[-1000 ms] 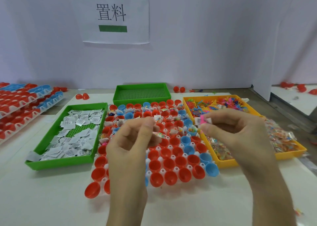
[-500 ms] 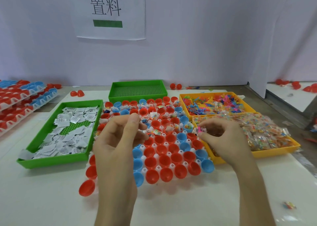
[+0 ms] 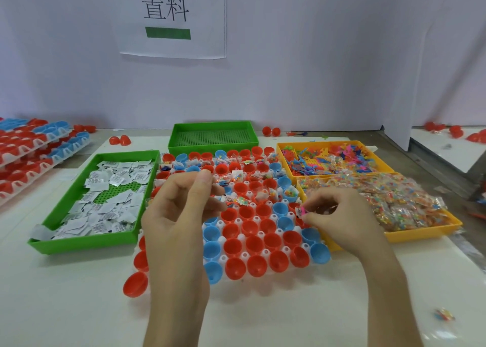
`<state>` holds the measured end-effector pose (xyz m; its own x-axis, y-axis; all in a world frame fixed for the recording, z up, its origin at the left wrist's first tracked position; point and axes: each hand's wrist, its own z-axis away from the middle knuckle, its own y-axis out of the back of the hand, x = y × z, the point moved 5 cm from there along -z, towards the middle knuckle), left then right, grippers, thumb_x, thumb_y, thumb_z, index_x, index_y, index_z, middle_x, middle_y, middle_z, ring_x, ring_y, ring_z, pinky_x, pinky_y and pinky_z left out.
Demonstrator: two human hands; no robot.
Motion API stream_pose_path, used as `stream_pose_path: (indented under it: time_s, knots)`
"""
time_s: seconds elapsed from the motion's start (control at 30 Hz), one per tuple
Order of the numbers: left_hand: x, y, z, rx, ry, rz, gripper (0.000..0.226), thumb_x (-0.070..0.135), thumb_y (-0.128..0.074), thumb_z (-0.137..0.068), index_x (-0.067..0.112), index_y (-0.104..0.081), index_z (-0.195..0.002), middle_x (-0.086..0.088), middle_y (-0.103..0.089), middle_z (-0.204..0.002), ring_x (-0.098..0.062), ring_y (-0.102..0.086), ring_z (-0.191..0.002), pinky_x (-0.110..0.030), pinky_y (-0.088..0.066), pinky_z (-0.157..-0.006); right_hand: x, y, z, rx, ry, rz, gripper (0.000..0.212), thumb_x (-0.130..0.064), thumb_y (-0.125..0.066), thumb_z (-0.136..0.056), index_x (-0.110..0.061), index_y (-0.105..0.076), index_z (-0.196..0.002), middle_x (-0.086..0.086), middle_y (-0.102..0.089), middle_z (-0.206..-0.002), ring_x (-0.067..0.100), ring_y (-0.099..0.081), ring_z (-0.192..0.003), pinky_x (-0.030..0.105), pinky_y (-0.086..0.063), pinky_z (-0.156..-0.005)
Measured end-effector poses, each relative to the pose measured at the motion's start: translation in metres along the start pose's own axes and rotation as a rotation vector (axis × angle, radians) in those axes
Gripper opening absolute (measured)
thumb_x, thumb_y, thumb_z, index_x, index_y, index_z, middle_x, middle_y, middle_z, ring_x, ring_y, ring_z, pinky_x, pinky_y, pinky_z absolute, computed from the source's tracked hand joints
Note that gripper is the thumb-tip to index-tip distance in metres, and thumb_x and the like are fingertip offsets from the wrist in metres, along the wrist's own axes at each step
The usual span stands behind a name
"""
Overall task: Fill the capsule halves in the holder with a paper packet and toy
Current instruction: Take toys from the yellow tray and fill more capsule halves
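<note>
Head view, looking down at a white desk [image 3: 289, 312]: the white holder [image 3: 265, 252] lies in the middle, its sockets full of red and blue capsule halves [image 3: 271, 225]. The far rows already hold paper and small bagged toys; the near rows show bare cups. The right hand [image 3: 344, 223] is low over the holder's right edge, just beside the near orange tray [image 3: 420, 233]. Its thumb and forefinger pinch a small pink toy [image 3: 303, 211] together with a white printed paper packet [image 3: 298, 213], and the other fingers are curled under. Whether the pair touches a cup I cannot tell. The left hand [image 3: 181, 215] is raised over the holder's left part, back towards the camera, fingers curled with the thumb tip against the forefinger. I cannot tell whether it holds anything. Left of the holder, a green tray [image 3: 86, 242] carries a loose heap of paper packets [image 3: 105, 209]. A second green tray [image 3: 210, 123] sits behind the holder. To the right, the far orange tray [image 3: 315, 144] holds loose coloured toys, and the near one is heaped with bagged toys [image 3: 381, 202]. One red capsule half [image 3: 135, 285] lies on the desk at the holder's near left corner. More filled holders [image 3: 34, 141] are stacked at the far left.
</note>
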<state>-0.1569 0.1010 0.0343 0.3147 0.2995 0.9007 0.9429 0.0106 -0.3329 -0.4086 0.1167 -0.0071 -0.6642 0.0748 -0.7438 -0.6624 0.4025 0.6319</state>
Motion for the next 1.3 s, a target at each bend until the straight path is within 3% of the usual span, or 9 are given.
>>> stream_pose_path:
  time_s: [0.23, 0.63, 0.77, 0.97, 1.13, 1.3]
  knots:
    - [0.001, 0.001, -0.001, 0.004, -0.006, 0.008, 0.016, 0.037, -0.067, -0.080, 0.024, -0.070, -0.072, -0.002, -0.068, -0.076, -0.015, -0.061, -0.068, -0.033, -0.049, -0.074, 0.002, -0.005, -0.002, -0.034, -0.031, 0.028, 0.026, -0.002, -0.080, -0.074, -0.027, -0.077, -0.067, -0.030, -0.065, -0.068, -0.012, -0.060, -0.074, 0.004, -0.043, -0.055]
    - [0.000, 0.005, 0.000, -0.001, -0.026, 0.016, 0.016, 0.034, -0.066, -0.084, 0.025, -0.069, -0.071, 0.001, -0.066, -0.073, -0.014, -0.060, -0.066, -0.030, -0.048, -0.072, 0.001, -0.010, -0.003, -0.011, -0.105, 0.079, 0.038, -0.008, -0.079, -0.080, -0.041, -0.071, -0.062, -0.020, -0.068, -0.065, 0.001, -0.065, -0.065, 0.010, -0.044, -0.049]
    - [-0.001, 0.003, 0.000, -0.012, -0.031, 0.015, 0.016, 0.033, -0.066, -0.085, 0.026, -0.069, -0.071, 0.002, -0.066, -0.074, -0.013, -0.060, -0.066, -0.028, -0.048, -0.071, 0.001, -0.008, -0.002, 0.007, -0.088, 0.044, 0.030, -0.009, -0.083, -0.077, -0.036, -0.073, -0.069, -0.018, -0.068, -0.069, -0.011, -0.060, -0.071, 0.007, -0.043, -0.048]
    - [-0.002, 0.001, 0.001, -0.010, -0.026, 0.020, 0.016, 0.034, -0.065, -0.083, 0.025, -0.069, -0.071, 0.003, -0.066, -0.074, -0.013, -0.060, -0.065, -0.026, -0.048, -0.070, 0.003, -0.010, -0.003, -0.027, -0.088, 0.038, 0.024, -0.008, -0.083, -0.077, -0.030, -0.078, -0.070, -0.020, -0.067, -0.062, -0.009, -0.061, -0.070, 0.006, -0.043, -0.049]
    - [-0.001, 0.001, 0.002, -0.021, -0.013, 0.040, 0.018, 0.031, -0.071, -0.086, 0.025, -0.068, -0.070, 0.002, -0.066, -0.074, -0.013, -0.059, -0.066, -0.028, -0.047, -0.072, 0.000, -0.017, -0.002, -0.031, -0.060, 0.077, 0.024, -0.004, -0.078, -0.078, -0.027, -0.078, -0.072, -0.019, -0.066, -0.069, -0.016, -0.057, -0.072, 0.002, -0.041, -0.053]
    - [0.001, 0.001, 0.002, -0.017, -0.016, 0.045, 0.018, 0.032, -0.071, -0.085, 0.024, -0.068, -0.070, 0.002, -0.065, -0.073, -0.013, -0.059, -0.065, -0.027, -0.048, -0.071, 0.001, -0.017, -0.002, 0.004, -0.056, 0.128, 0.030, -0.005, -0.077, -0.078, -0.035, -0.072, -0.076, -0.014, -0.066, -0.076, 0.002, -0.060, -0.069, 0.009, -0.042, -0.050]
